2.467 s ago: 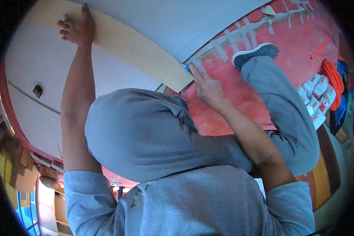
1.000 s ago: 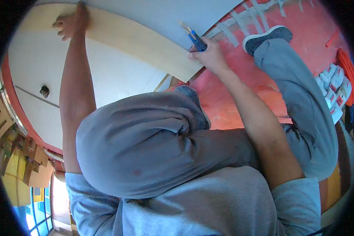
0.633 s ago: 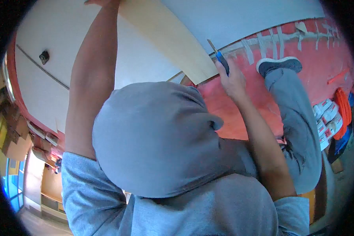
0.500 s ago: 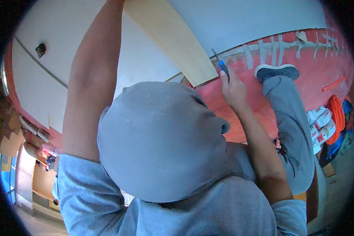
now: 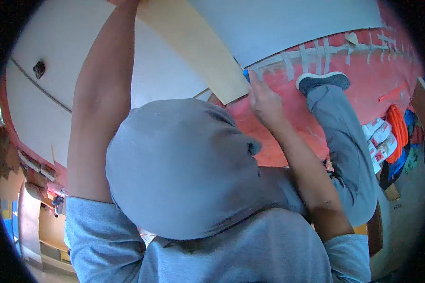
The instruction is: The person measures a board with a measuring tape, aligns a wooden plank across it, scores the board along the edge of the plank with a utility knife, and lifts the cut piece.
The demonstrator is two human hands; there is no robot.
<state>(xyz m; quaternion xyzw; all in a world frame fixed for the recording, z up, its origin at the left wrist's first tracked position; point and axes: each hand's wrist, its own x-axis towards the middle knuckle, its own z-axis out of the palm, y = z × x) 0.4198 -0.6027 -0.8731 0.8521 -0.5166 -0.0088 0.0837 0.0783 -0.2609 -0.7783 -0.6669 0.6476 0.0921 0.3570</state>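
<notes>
My right hand (image 5: 267, 103) is closed around a utility knife (image 5: 246, 75); only a bit of its blue body shows, right at the edge of a long pale wooden strip (image 5: 198, 49). The blade cannot be made out. That strip lies slantwise over large white sheets (image 5: 288, 23), its lower end near my right hand. My left arm (image 5: 101, 89) reaches up past the top edge of the view, close to the strip's far end. The left hand itself is out of frame.
Red floor (image 5: 269, 146) with grey tape strips (image 5: 304, 56) borders the sheet. My shoe (image 5: 323, 81) rests there. Orange coiled hose (image 5: 397, 134) and white bags (image 5: 382, 141) lie at the right. A small dark object (image 5: 39, 70) sits on the left sheet.
My right hand has brought the knife left and closer against the strip's edge; its blade showed before and is hidden now. The whole view has shifted slightly.
</notes>
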